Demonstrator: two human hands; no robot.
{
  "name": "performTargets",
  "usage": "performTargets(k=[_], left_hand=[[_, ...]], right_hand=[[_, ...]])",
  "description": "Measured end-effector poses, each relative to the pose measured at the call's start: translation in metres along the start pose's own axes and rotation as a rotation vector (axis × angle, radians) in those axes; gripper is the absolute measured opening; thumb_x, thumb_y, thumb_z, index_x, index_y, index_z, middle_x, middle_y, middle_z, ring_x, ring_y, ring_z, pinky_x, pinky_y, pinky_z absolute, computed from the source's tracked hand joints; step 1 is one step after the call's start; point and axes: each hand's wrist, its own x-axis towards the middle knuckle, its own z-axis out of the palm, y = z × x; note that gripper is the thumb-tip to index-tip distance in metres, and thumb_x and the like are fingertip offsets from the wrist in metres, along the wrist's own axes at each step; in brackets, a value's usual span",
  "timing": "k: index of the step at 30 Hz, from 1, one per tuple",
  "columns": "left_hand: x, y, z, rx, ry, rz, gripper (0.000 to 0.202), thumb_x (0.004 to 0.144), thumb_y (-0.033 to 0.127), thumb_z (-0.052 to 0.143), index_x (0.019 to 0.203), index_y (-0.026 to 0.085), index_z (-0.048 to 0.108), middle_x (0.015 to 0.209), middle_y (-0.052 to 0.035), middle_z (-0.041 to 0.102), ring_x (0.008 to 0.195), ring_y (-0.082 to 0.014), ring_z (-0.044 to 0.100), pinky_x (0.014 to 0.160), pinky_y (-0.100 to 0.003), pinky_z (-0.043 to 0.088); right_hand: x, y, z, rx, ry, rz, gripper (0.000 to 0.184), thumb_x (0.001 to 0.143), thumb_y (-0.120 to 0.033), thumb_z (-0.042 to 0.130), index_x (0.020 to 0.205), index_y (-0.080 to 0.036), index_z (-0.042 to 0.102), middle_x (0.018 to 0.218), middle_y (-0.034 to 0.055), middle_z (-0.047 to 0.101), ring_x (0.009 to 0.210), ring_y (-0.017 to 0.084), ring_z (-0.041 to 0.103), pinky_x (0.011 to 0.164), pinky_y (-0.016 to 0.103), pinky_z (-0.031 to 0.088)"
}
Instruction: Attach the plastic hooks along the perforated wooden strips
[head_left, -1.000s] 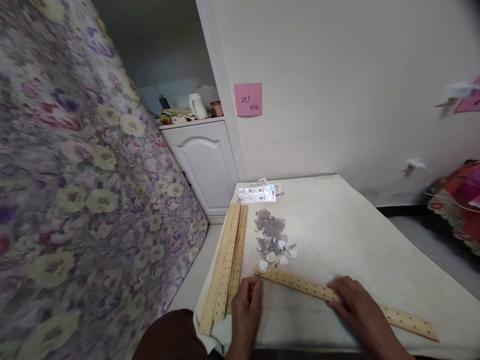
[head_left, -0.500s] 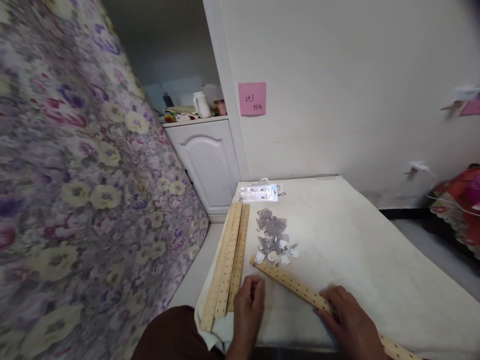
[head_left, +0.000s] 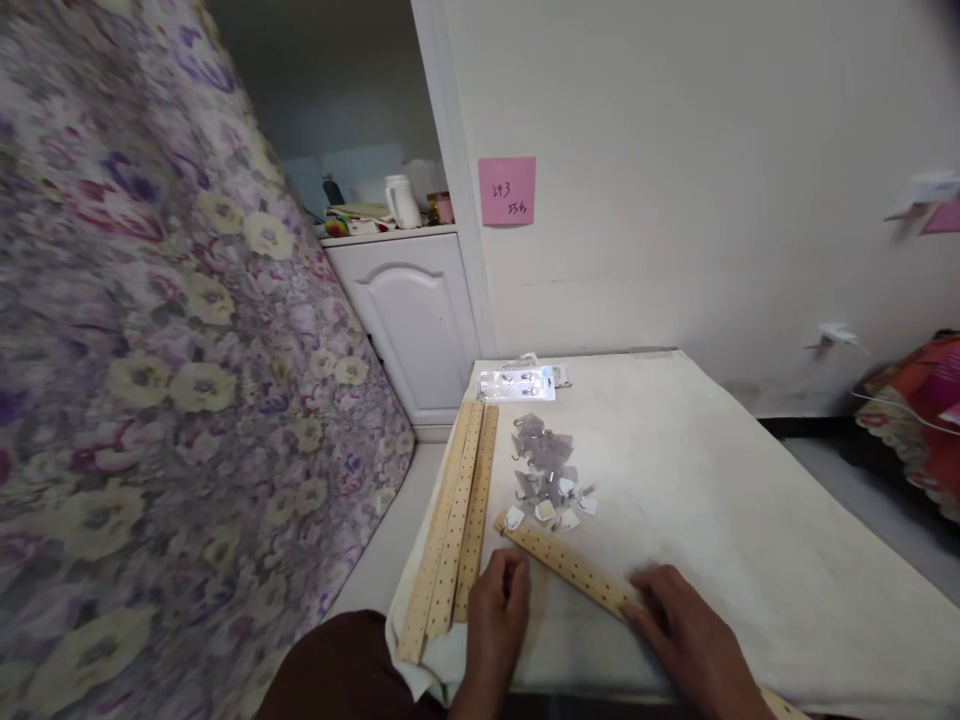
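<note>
A long wooden strip with rows of holes [head_left: 564, 566] lies slanted across the near part of the white table [head_left: 712, 480]. My right hand [head_left: 686, 630] presses down on it with fingers closed over its middle. Left of the strip's far end, my left hand [head_left: 499, 615] rests on the cloth with fingers curled; what they hold, if anything, is hidden. Just beyond the strip lies a pile of small clear and white hooks [head_left: 546, 472].
Three more perforated wooden strips [head_left: 455, 530] lie side by side along the table's left edge. A clear blister pack [head_left: 517, 384] sits at the far corner. A flowered mattress [head_left: 165, 360] leans at left; a white cabinet [head_left: 409, 320] stands behind. A pink note [head_left: 507, 190] sticks on the wall.
The slanted strip has swung and slid: its far end moved left and toward the hook pile, its near end left the picture. My right hand slid left along it.
</note>
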Motion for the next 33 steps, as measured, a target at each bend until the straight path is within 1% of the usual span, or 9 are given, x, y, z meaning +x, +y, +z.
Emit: performTargets(k=[4, 8, 12, 16, 20, 24, 27, 30, 33], left_hand=[[0.001, 0.001, 0.000, 0.029, 0.001, 0.012, 0.017, 0.087, 0.033, 0.046, 0.080, 0.020, 0.054, 0.060, 0.0053, 0.048, 0.057, -0.0121, 0.048, 0.055, -0.020, 0.033], [0.001, 0.006, 0.000, 0.023, 0.015, 0.011, 0.019, 0.087, 0.035, 0.046, 0.077, 0.020, 0.053, 0.059, 0.0052, 0.047, 0.057, -0.0122, 0.047, 0.055, -0.021, 0.034], [0.002, 0.007, 0.000, 0.000, 0.018, -0.001, 0.019, 0.086, 0.035, 0.046, 0.078, 0.020, 0.054, 0.060, 0.0042, 0.050, 0.057, -0.0125, 0.048, 0.055, -0.021, 0.034], [0.003, 0.005, 0.000, -0.007, 0.011, -0.014, 0.020, 0.086, 0.035, 0.046, 0.078, 0.020, 0.055, 0.060, 0.0039, 0.051, 0.057, -0.0128, 0.048, 0.056, -0.021, 0.034], [0.003, 0.007, -0.001, -0.014, 0.001, -0.033, 0.021, 0.087, 0.036, 0.045, 0.078, 0.020, 0.054, 0.062, 0.0034, 0.052, 0.058, -0.0130, 0.049, 0.057, -0.022, 0.035], [0.002, 0.007, -0.002, -0.019, 0.001, -0.033, 0.020, 0.087, 0.036, 0.045, 0.078, 0.020, 0.054, 0.061, 0.0039, 0.050, 0.058, -0.0130, 0.049, 0.057, -0.022, 0.035], [0.002, 0.006, -0.001, -0.035, 0.005, -0.031, 0.020, 0.087, 0.035, 0.045, 0.079, 0.020, 0.054, 0.062, 0.0035, 0.052, 0.059, -0.0130, 0.049, 0.057, -0.022, 0.035], [0.001, 0.005, -0.001, -0.037, 0.006, -0.029, 0.019, 0.086, 0.035, 0.046, 0.079, 0.020, 0.055, 0.062, 0.0033, 0.053, 0.059, -0.0130, 0.049, 0.057, -0.022, 0.035], [0.001, 0.006, -0.002, -0.029, 0.023, -0.021, 0.019, 0.085, 0.034, 0.046, 0.079, 0.020, 0.056, 0.061, 0.0036, 0.053, 0.057, -0.0129, 0.049, 0.056, -0.022, 0.036]], right_hand=[[0.034, -0.009, 0.005, 0.035, -0.017, -0.029, 0.023, 0.088, -0.034, 0.044, 0.104, -0.023, 0.056, 0.092, 0.0043, 0.062, 0.083, 0.019, 0.061, 0.074, 0.032, 0.049], [0.075, -0.026, 0.021, -0.015, -0.049, -0.103, 0.028, 0.084, -0.020, 0.044, 0.109, -0.023, 0.057, 0.102, 0.0063, 0.060, 0.090, 0.020, 0.061, 0.078, 0.031, 0.047], [0.098, -0.036, 0.036, -0.123, -0.106, -0.081, 0.038, 0.082, -0.014, 0.046, 0.116, -0.025, 0.055, 0.113, 0.0086, 0.055, 0.093, 0.021, 0.061, 0.075, 0.031, 0.046], [0.103, -0.034, 0.041, -0.146, -0.129, -0.099, 0.030, 0.083, -0.017, 0.046, 0.110, -0.025, 0.058, 0.111, 0.0080, 0.053, 0.093, 0.021, 0.060, 0.074, 0.029, 0.045], [0.104, -0.030, 0.040, -0.130, -0.140, -0.118, 0.026, 0.085, -0.018, 0.046, 0.107, -0.025, 0.057, 0.108, 0.0065, 0.052, 0.090, 0.019, 0.060, 0.074, 0.028, 0.044], [0.109, -0.033, 0.033, -0.140, -0.222, -0.152, 0.028, 0.082, -0.016, 0.049, 0.108, -0.024, 0.056, 0.107, 0.0065, 0.052, 0.092, 0.019, 0.060, 0.077, 0.027, 0.044], [0.112, -0.036, 0.026, -0.175, -0.271, -0.175, 0.024, 0.081, -0.015, 0.050, 0.104, -0.021, 0.057, 0.105, 0.0065, 0.052, 0.090, 0.019, 0.060, 0.076, 0.027, 0.044], [0.112, -0.035, 0.019, -0.207, -0.275, -0.210, 0.017, 0.081, -0.017, 0.050, 0.097, -0.019, 0.056, 0.105, 0.0068, 0.052, 0.084, 0.018, 0.060, 0.074, 0.028, 0.044], [0.109, -0.034, 0.013, -0.159, -0.244, -0.280, 0.014, 0.083, -0.018, 0.049, 0.097, -0.019, 0.054, 0.103, 0.0068, 0.052, 0.084, 0.018, 0.058, 0.075, 0.028, 0.045]])
